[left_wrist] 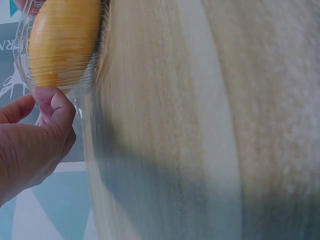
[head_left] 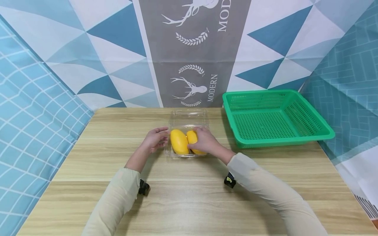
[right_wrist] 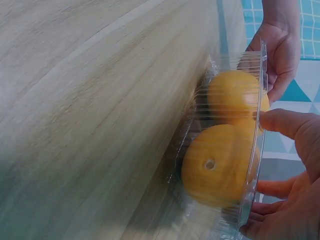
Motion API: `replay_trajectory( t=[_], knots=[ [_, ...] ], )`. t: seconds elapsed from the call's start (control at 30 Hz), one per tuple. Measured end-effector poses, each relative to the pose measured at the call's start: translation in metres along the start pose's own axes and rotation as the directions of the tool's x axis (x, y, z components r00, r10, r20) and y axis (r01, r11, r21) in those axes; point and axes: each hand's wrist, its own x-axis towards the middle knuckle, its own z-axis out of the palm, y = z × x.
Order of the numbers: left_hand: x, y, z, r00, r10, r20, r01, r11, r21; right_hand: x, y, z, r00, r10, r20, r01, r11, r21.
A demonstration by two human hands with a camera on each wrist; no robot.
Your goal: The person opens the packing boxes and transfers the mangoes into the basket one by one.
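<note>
Two yellow mangoes sit side by side in a clear plastic clamshell box, its lid [head_left: 189, 118] folded back toward the wall. My right hand [head_left: 205, 141] reaches into the box and grips the right mango [head_left: 192, 137], thumb between the two fruits and fingers over its far side. The left mango [head_left: 178, 141] lies beside it, untouched by that hand. At the box's left side is my left hand [head_left: 155, 139], fingers loosely bent. In the left wrist view its fingertips [left_wrist: 46, 93] are right at the corner of the box wall [left_wrist: 95, 65].
A green plastic basket [head_left: 233, 126] with perforated sides stands at the back right of the wooden table [head_left: 189, 196]. Behind the box rises a patterned cloth wall [head_left: 203, 52]. Tiled-pattern cloth [head_left: 35, 131] hangs along the left side.
</note>
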Motion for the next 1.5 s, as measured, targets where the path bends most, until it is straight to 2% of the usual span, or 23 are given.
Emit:
replay_trajectory(
  t=[0.43,0.73,1.33,1.5],
  knots=[
    [0.001,-0.001,0.001,1.000,-0.001,-0.001,0.001,1.000,-0.009,0.005,-0.006,0.001,0.994,0.053,0.093,-0.046,0.996,-0.072],
    [0.002,-0.001,0.000,1.000,-0.006,0.004,0.006,1.000,-0.024,0.011,-0.008,0.001,0.989,0.063,0.137,-0.055,0.997,-0.061],
    [0.005,-0.001,0.002,1.000,-0.019,-0.012,0.018,0.999,-0.041,0.012,-0.005,0.003,0.988,0.072,0.135,-0.076,0.997,0.023],
    [0.005,-0.001,0.002,1.000,-0.017,-0.008,0.016,0.999,-0.051,0.011,-0.005,0.001,0.988,0.065,0.142,-0.067,0.998,0.011]
  ],
)
